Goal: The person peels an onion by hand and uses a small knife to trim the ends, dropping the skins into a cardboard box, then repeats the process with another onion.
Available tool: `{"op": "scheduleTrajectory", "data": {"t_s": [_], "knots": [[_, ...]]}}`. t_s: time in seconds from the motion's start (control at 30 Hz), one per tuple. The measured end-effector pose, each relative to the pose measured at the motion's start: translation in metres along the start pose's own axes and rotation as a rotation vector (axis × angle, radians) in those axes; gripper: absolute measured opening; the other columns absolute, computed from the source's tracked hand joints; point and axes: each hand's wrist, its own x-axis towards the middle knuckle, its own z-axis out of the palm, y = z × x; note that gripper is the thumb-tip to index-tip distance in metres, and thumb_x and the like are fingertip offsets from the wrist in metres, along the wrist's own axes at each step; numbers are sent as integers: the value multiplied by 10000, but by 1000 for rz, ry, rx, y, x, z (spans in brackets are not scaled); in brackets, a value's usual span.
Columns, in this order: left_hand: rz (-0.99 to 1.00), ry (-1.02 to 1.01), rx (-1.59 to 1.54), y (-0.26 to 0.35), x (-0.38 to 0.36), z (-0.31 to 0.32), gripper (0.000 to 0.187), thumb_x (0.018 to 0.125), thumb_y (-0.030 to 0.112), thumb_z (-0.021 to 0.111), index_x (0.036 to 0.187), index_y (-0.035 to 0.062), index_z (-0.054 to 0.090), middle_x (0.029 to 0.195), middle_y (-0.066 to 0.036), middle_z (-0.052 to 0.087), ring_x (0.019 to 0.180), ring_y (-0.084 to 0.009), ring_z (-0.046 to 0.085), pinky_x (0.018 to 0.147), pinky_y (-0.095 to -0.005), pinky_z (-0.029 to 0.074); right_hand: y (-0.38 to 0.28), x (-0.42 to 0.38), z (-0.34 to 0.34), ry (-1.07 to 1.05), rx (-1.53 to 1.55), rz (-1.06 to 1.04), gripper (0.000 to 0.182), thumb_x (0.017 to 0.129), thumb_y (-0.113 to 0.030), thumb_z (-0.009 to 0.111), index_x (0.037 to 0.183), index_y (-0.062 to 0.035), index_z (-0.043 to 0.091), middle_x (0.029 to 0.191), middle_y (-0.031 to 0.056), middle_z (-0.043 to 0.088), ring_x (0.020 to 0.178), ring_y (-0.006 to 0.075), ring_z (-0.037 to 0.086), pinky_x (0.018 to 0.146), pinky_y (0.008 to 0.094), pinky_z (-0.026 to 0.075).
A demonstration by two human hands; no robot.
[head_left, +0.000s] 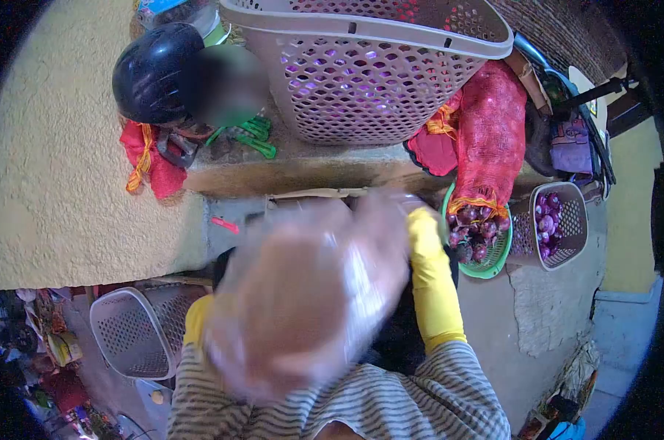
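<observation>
A large pale pinkish-brown thing (288,293), badly smeared by motion, fills the space before my chest; it looks soft, but I cannot make out what it is. My right hand (402,209) is blurred at its upper right side, just beyond the yellow sleeve (435,286), and its fingers cannot be made out. On the left, a yellow sleeve (195,321) runs behind the blurred thing, which hides my left hand. A red net sack (490,132) leans with its mouth over onions (480,233) in a green basket (482,273), right of my right hand.
A tall perforated basket (369,88) stands on the ledge (288,176), beside a dark helmet (156,73) and a red net bag (152,158). Purple onions (547,224) lie in a smaller basket (574,253) at right. Another basket (130,334) is at lower left.
</observation>
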Motion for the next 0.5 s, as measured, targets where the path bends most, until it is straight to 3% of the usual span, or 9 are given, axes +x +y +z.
{"op": "scheduleTrajectory", "data": {"t_s": [0.03,0.07,0.17,0.2,0.23,0.27,0.33,0.37,0.5], "knots": [[41,-72,-97,14,-5,0,377,916,263,627,1229,52,620,1203,-169,610,1200,-346,563,904,-457,543,9,-15,-18,43,23,147,346,932,-264,582,1219,-91,666,1212,211,664,1110,370,652,949,473,513],[75,-135,-170,24,-6,1,375,915,264,627,1224,51,620,1198,-170,611,1195,-347,565,902,-458,542,36,-36,-18,358,82,70,333,1002,-321,557,1197,-67,648,1018,212,692,926,301,693,858,393,541],[189,-134,-274,43,7,2,370,911,265,626,1211,48,621,1184,-173,615,1180,-348,572,897,-460,541,126,-75,-19,624,485,348,373,1008,-335,545,1217,-41,637,1017,225,701,933,335,699,837,422,530],[223,-105,-283,47,15,2,368,910,265,626,1206,47,622,1179,-173,617,1175,-349,574,896,-460,540,166,-94,-8,679,51,403,380,1009,-339,545,1217,-33,629,1006,219,704,931,333,700,835,423,531],[245,-76,-276,51,24,1,366,908,265,625,1202,46,622,1174,-174,618,1170,-349,576,894,-461,540,184,-101,1,614,88,702,339,1011,-325,539,1233,-90,643,1062,199,709,1022,326,680,899,439,508],[267,-41,-284,55,33,1,364,907,266,625,1197,45,622,1169,-175,619,1165,-349,579,892,-461,539,201,-125,13,583,-108,727,487,943,-419,603,1224,-22,625,1074,290,676,1033,446,648,913,481,498],[286,8,-289,59,44,-1,361,904,266,624,1188,43,623,1160,-177,622,1155,-350,583,889,-463,538,292,-138,71,728,149,785,492,906,-421,671,1182,-15,643,1025,253,700,944,413,684,858,474,522],[296,23,-296,62,47,0,359,903,266,624,1183,42,624,1155,-177,623,1150,-351,585,888,-463,538,256,-159,67,769,338,822,460,891,-395,699,1131,-4,664,1033,250,703,933,406,692,854,470,526],[320,27,-302,66,53,2,352,898,268,623,1165,38,625,1136,-181,629,1131,-353,594,881,-466,536,349,-173,148,611,239,1045,554,832,-394,753,1218,-12,644,1081,237,702,1010,404,671,847,461,534]]}}
